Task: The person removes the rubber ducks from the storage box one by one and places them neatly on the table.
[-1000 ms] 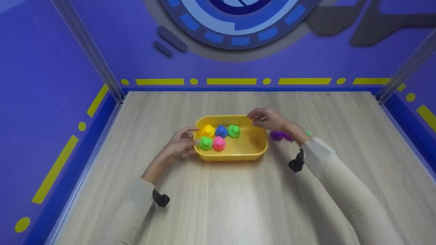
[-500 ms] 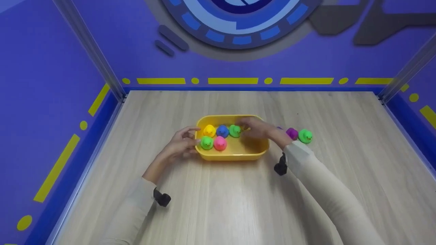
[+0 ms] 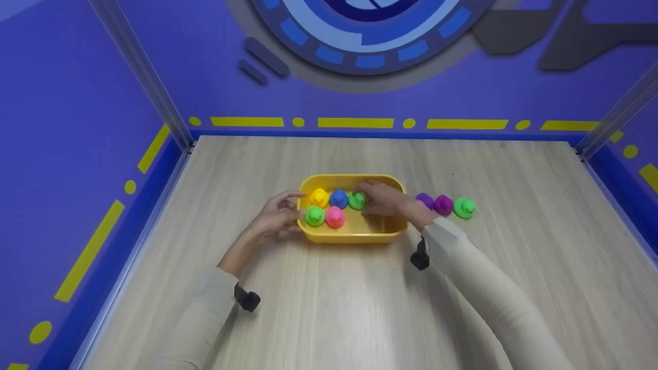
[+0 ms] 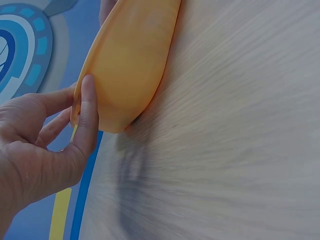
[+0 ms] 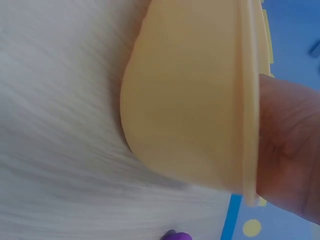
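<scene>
Judging from its smooth look, the rear green duck (image 3: pixel 358 201) should be light and a little soft, not fragile, but perhaps slippery on its round head; you can better take it by both sides of the body, with small force. It sits inside the yellow tub (image 3: pixel 354 239), just beside the blue duck (image 3: pixel 339 199); the pink duck (image 3: pixel 335 217) is in the row nearer to you. The tub itself seems light and rather stiff, so its rim is a good place for holding. Your left hand (image 3: pixel 280 213) pinches it at the left end, the thumb on the outer wall. Your right hand (image 3: pixel 385 199) is inside the tub, fingers partly bent beside the rear green duck; whether they grip it, one cannot tell.
</scene>
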`<action>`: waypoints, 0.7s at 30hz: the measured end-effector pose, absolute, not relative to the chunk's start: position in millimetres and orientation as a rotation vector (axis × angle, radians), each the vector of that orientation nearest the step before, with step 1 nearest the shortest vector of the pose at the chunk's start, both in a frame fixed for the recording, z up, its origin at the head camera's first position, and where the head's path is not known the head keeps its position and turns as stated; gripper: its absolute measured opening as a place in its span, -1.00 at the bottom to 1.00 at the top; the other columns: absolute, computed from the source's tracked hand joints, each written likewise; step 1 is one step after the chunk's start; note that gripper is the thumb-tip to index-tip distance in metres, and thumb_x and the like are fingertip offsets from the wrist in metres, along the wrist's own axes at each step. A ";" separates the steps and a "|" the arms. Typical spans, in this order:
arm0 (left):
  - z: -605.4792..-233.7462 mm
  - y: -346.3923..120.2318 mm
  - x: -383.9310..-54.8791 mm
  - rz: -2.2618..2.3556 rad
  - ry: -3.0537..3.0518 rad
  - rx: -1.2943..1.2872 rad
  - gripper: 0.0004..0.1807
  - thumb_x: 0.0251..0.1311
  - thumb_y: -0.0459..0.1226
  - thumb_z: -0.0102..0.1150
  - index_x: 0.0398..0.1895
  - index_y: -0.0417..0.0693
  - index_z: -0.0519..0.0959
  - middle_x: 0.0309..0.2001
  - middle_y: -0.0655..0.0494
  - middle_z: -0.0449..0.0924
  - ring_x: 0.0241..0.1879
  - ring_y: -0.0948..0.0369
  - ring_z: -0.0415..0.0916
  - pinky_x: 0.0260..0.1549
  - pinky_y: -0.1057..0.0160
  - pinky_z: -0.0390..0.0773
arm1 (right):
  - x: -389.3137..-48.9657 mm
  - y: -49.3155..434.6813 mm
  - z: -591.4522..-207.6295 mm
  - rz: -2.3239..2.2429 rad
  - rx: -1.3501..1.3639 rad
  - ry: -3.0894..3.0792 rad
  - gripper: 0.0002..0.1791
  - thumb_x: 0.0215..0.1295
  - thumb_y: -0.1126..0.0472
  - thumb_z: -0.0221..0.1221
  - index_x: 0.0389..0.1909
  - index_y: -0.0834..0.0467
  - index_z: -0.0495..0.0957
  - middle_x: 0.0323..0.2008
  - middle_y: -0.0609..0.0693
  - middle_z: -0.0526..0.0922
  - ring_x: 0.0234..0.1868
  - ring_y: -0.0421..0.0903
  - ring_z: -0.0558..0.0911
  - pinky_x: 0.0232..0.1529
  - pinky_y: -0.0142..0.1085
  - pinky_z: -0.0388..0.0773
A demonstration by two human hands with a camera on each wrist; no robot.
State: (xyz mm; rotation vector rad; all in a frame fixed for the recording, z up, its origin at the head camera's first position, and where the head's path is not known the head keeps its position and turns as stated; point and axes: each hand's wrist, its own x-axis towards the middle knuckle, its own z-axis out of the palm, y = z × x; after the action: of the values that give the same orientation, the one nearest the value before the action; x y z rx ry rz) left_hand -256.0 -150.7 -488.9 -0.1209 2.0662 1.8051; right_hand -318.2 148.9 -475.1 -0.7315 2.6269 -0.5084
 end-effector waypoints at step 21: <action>-489.1 -149.4 -254.0 1.821 2.066 -0.159 -0.43 0.29 -0.38 0.32 0.35 0.14 0.49 -0.01 0.00 0.34 -0.19 0.11 0.54 -0.03 0.03 0.76 | -312.1 152.0 -475.9 -0.612 -0.699 2.627 -0.61 0.35 0.23 0.33 0.16 0.02 0.51 0.15 0.08 0.57 0.16 0.07 0.51 0.36 -0.02 0.53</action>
State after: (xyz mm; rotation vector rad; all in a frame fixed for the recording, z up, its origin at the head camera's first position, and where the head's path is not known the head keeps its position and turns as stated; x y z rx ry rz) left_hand -254.0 -149.4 -489.1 -0.1590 2.0658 1.8206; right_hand -312.1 152.0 -475.9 -0.6990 2.6274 -0.6116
